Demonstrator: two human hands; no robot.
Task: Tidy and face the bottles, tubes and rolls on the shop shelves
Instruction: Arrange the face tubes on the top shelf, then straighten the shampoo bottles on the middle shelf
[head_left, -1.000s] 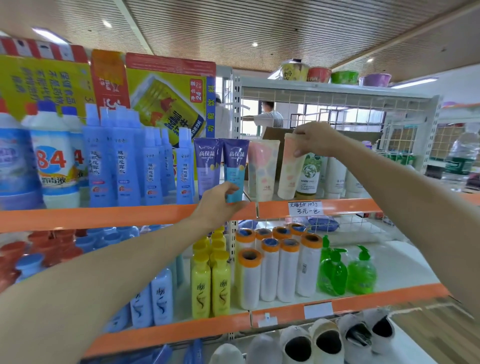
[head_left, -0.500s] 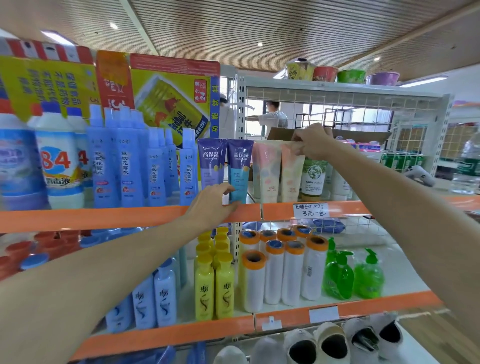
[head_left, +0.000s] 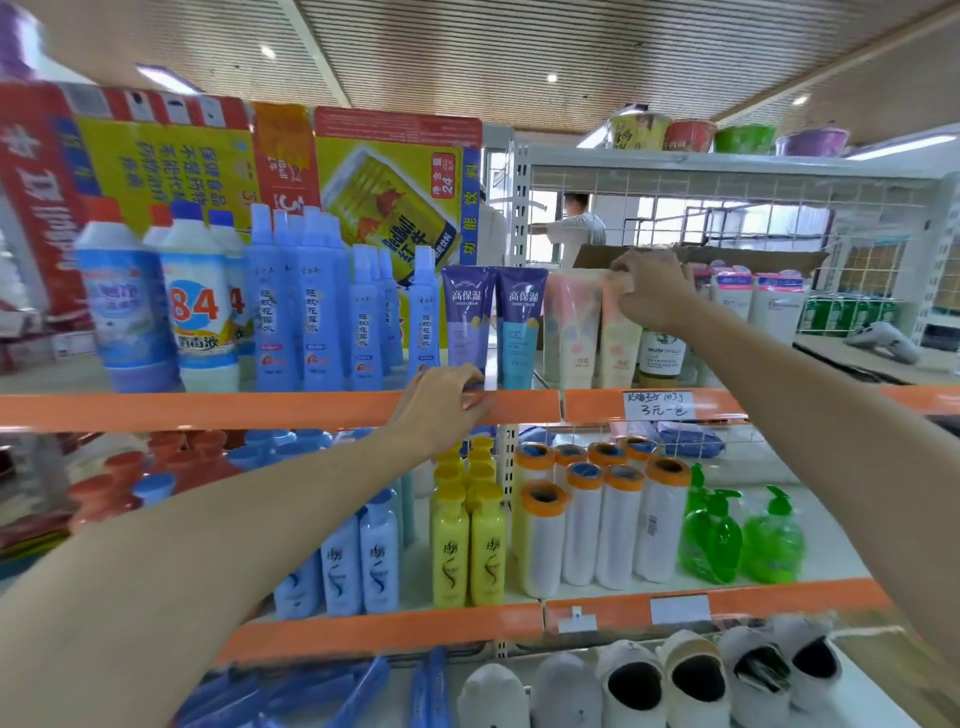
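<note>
**Two hands at the top shelf of tubes**

The right hand (head_left: 652, 293) is up at the top of a pale peach tube (head_left: 618, 332). Its fingers are pinched shut on the flat top end of that tube. The tube stands upright near the front edge of the upper orange shelf (head_left: 260, 410), just right of the post in the middle. A pink tube (head_left: 571, 327) stands just beside it on the left, and a white bottle with a green label (head_left: 662, 353) is just beside it on the right.

The left hand (head_left: 441, 410) rests on the front edge of the same shelf, fingers curled down over the orange strip. It touches the bottom of the purple tube (head_left: 466, 319), but I cannot tell if it holds it. A blue-green tube (head_left: 519, 325) stands next to the purple one.

Further left on that shelf are tall blue bottles (head_left: 311, 312) and white bottles marked 84 (head_left: 200, 312).

On the lower shelf (head_left: 384, 631), yellow bottles (head_left: 467, 540) stand in rows near the middle. White rolls with orange ends (head_left: 587, 525) stand upright to their right, then green pump bottles (head_left: 743, 535) near the right end. Light blue bottles (head_left: 358, 561) stand to the left of the yellow ones.
</note>
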